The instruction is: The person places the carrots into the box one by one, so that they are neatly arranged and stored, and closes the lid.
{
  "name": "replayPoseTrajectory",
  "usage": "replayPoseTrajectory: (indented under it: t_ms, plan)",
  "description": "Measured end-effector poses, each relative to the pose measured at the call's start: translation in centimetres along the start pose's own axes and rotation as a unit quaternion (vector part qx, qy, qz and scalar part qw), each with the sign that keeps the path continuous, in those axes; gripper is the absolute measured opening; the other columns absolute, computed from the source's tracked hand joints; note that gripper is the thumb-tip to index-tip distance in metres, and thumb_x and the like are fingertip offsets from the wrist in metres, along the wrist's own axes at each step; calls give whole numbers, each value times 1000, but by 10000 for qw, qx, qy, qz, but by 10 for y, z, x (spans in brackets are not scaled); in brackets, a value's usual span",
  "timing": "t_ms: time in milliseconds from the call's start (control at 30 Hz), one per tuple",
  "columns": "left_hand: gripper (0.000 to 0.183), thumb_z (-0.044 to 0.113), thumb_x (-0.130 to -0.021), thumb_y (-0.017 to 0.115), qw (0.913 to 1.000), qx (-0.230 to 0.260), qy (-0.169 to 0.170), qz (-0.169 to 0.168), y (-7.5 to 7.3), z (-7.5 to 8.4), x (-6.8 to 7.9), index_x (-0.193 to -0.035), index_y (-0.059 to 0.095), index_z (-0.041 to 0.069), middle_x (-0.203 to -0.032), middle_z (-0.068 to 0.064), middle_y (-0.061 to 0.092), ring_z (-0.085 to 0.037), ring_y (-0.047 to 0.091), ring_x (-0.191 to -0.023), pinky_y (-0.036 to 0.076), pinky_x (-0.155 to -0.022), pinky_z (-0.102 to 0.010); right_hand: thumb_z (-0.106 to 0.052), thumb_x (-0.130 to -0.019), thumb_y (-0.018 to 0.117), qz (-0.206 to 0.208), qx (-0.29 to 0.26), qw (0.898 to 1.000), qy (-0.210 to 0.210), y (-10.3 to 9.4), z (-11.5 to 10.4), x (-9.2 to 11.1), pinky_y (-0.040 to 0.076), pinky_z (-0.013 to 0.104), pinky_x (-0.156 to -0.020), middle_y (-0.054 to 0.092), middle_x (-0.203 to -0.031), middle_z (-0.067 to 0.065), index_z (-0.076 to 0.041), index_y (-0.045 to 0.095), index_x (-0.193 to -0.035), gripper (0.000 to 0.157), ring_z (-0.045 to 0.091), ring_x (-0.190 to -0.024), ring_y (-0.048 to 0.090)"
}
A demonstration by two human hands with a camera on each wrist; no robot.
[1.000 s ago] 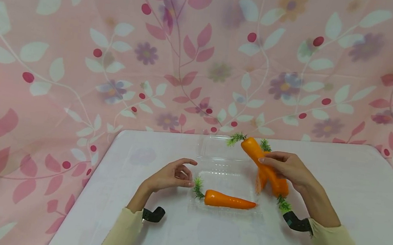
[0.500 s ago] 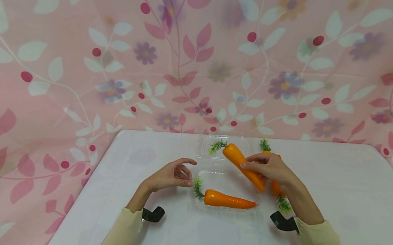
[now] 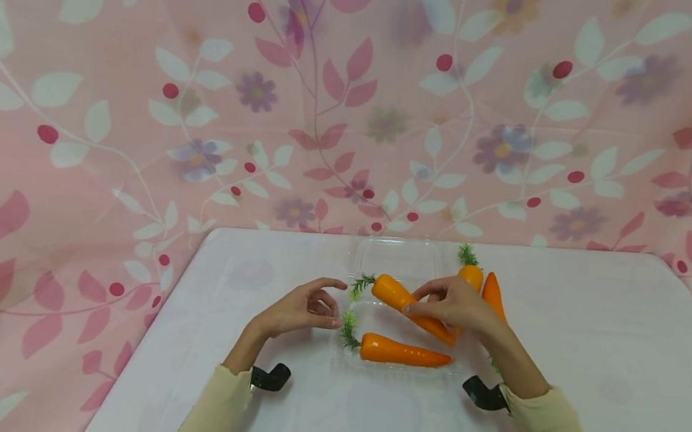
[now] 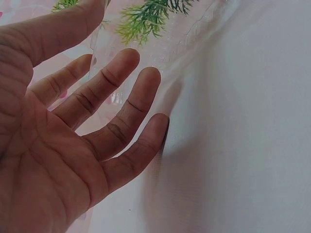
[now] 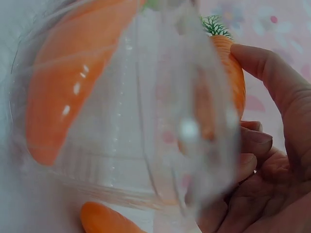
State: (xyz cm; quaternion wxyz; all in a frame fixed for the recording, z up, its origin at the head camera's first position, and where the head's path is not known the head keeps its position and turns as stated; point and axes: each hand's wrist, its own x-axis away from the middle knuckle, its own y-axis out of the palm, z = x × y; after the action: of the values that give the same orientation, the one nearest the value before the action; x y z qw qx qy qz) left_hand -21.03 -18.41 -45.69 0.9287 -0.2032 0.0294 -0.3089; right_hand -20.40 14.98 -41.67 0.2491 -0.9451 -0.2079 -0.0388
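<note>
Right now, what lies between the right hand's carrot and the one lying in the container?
In the head view, the clear container's bare floor lies between the held carrot and the lying carrot.

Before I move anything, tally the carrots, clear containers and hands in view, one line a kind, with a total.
Carrots: 4 (held carrot, front carrot, two partly hidden carrots)
Clear container: 1
Hands: 2 (left hand, right hand)
Total: 7
</note>
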Motion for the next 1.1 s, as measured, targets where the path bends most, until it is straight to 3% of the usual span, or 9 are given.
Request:
replayPoseTrajectory:
  t_ms: [100, 367, 567, 867, 1100]
  plan:
    - [64, 12, -86, 78, 10000, -7, -25, -23, 0, 0, -1, -142, 48, 15, -103, -13, 65, -26, 66, -96, 52, -89, -35, -35, -78, 85, -124, 146, 9997, -175, 3, 1, -3, 34, 23, -49, 53, -63, 2, -10, 76, -99, 34, 16, -55, 45]
    - [67, 14, -86, 78, 9999, 8, 146, -73, 0, -4, -1, -144, 44, 7, -103, -14, 66, -26, 66, -95, 52, -90, -35, -29, -78, 85, -527, 363, 9964, -551, 12, 4, -6, 31, 22, -45, 51, -60, 0, -10, 76, -93, 26, 15, -51, 40]
    - [68, 15, -86, 79, 9998, 22, 171, -60, -1, -3, 0, -144, 44, 7, -102, -10, 67, -26, 67, -95, 52, -89, -35, -28, -77, 86, -586, 454, 9962, -460, 15, 3, -6, 28, 22, -43, 47, -59, -2, -10, 75, -92, 25, 13, -47, 35]
    - [69, 17, -86, 79, 9999, 3, 147, -35, -1, -3, 1, -144, 44, 7, -101, -9, 66, -25, 67, -95, 52, -91, -36, -19, -81, 82, -727, 700, 9921, -744, 17, 5, -8, 31, 22, -48, 44, -57, -3, -11, 75, -90, 14, 11, -50, 38]
    - [70, 17, -85, 80, 9999, 17, 107, -41, 0, -2, 0, -144, 44, 8, -101, -9, 66, -26, 67, -95, 52, -91, -36, -20, -83, 79, -789, 1010, 9902, -558, 21, 5, -7, 30, 22, -49, 41, -54, -4, -14, 78, -95, 13, 12, -47, 36]
